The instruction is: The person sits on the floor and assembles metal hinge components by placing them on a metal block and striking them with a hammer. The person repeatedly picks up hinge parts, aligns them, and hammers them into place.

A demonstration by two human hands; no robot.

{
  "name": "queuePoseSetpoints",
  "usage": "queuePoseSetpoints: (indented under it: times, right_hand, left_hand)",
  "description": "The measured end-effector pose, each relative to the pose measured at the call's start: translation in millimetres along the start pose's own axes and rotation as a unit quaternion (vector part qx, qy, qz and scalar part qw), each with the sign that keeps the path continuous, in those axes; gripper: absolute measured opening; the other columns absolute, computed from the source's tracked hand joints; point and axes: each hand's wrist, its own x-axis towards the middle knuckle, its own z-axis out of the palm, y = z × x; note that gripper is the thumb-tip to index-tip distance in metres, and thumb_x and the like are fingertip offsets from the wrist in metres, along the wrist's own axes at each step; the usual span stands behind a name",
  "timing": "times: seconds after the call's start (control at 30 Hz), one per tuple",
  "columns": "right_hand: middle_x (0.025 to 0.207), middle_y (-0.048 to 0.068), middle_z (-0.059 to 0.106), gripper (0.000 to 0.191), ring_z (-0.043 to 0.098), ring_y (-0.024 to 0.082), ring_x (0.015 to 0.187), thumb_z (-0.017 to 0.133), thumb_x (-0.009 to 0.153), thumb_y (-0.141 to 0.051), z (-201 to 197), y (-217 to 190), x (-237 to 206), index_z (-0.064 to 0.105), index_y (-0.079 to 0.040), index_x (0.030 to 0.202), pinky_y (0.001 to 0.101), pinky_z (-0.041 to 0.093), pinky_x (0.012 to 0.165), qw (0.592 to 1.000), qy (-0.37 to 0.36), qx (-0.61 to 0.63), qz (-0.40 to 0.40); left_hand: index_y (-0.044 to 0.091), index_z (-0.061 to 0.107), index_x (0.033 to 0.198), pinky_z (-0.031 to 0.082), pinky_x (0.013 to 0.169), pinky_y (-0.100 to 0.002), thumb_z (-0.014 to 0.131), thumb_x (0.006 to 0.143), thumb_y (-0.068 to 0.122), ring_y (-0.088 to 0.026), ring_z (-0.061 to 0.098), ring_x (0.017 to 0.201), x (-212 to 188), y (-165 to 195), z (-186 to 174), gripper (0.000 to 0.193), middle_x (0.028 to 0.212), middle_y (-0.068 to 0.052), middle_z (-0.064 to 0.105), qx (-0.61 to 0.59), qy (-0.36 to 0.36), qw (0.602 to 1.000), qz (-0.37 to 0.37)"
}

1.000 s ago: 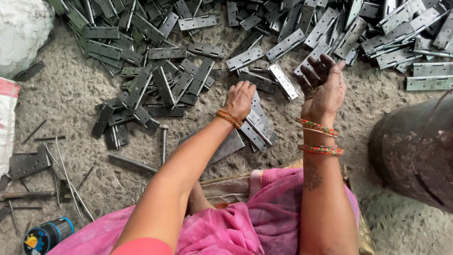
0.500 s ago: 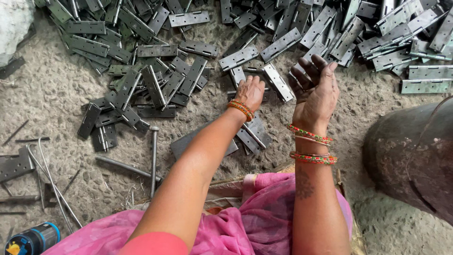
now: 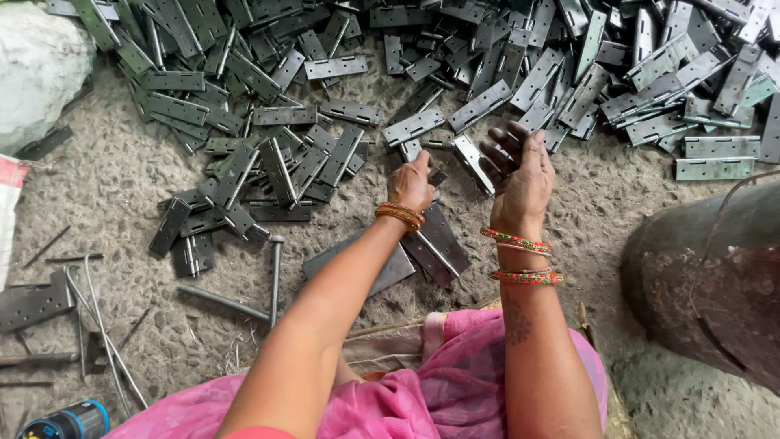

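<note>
Against half a second ago: left hand (image 3: 412, 184) lower and further forward, now pressed down among the grey metal hinge plates (image 3: 414, 126) just in front of the large flat plate (image 3: 439, 244), fingers curled over something small; whether actually gripping a piece, cannot tell, since knuckles cover it. Right hand (image 3: 522, 175) raised just right of that flat plate, palm turned inward, fingers loosely spread and half open, a bright hinge leaf (image 3: 474, 162) at the fingertips, touching or lightly pinched, contact not clear. Judged from this: one more hinge leaf being picked from the heap and brought to the hands for pairing or sorting, still early with the heap so large.

Hidden or unclear: left fingertips and whatever lies beneath them; near edge of the flat plate behind the left forearm; the pile cut off at the top edge; dark rounded drum (image 3: 715, 276) right of the plate only partly in view; thin rods (image 3: 275, 276) left of it lying loose on the floor.
</note>
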Motion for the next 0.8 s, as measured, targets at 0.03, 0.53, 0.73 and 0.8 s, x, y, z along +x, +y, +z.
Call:
queuePoseSetpoints:
  times: [0.03, 0.53, 0.73, 0.8]
  right_hand:
    - [0.112, 0.012, 0.075, 0.046, 0.075, 0.024, 0.095, 0.045, 0.110, -0.043, 0, 1, 0, 0.065, -0.004, 0.125, 0.0373, 0.061, 0.083, 1.000, -0.006, -0.003, 0.003]
    - [0.107, 0.005, 0.077, 0.047, 0.073, 0.017, 0.090, 0.048, 0.107, -0.047, 5, 44, -6, 0.066, -0.007, 0.122, 0.0316, 0.057, 0.075, 0.973, -0.091, -0.197, 0.084]
    - [0.110, 0.004, 0.076, 0.042, 0.072, 0.016, 0.091, 0.050, 0.106, -0.044, 1, 60, -7, 0.065, -0.008, 0.124, 0.0300, 0.055, 0.074, 0.952, -0.119, -0.259, 0.113]
    - [0.111, 0.004, 0.075, 0.040, 0.071, 0.015, 0.091, 0.052, 0.107, -0.041, -1, 63, -7, 0.064, -0.008, 0.125, 0.0293, 0.055, 0.075, 0.951, -0.135, -0.260, 0.099]
  left_hand:
    - [0.007, 0.062, 0.106, 0.056, 0.079, -0.051, 0.072, 0.075, 0.007, -0.042, 0.071, 0.089, -1, -6, -11, 0.033, 0.094, -0.017, 0.072, -0.020, 0.029, 0.999, 0.014]
    - [0.002, 0.066, 0.099, 0.054, 0.051, -0.033, 0.079, 0.084, 0.015, -0.021, 0.071, 0.058, -144, -118, -92, 0.023, 0.079, -0.016, 0.074, -0.209, -0.033, 0.936, -0.281]
    - [0.000, 0.066, 0.104, 0.051, 0.047, -0.030, 0.067, 0.094, 0.013, -0.018, 0.070, 0.058, -158, -94, -126, 0.017, 0.079, -0.011, 0.075, -0.452, 0.082, 0.854, -0.244]
    - [-0.001, 0.061, 0.108, 0.053, 0.048, -0.030, 0.068, 0.096, 0.013, -0.017, 0.069, 0.059, -163, -87, -141, 0.020, 0.082, -0.009, 0.073, -0.474, 0.193, 0.842, -0.170]
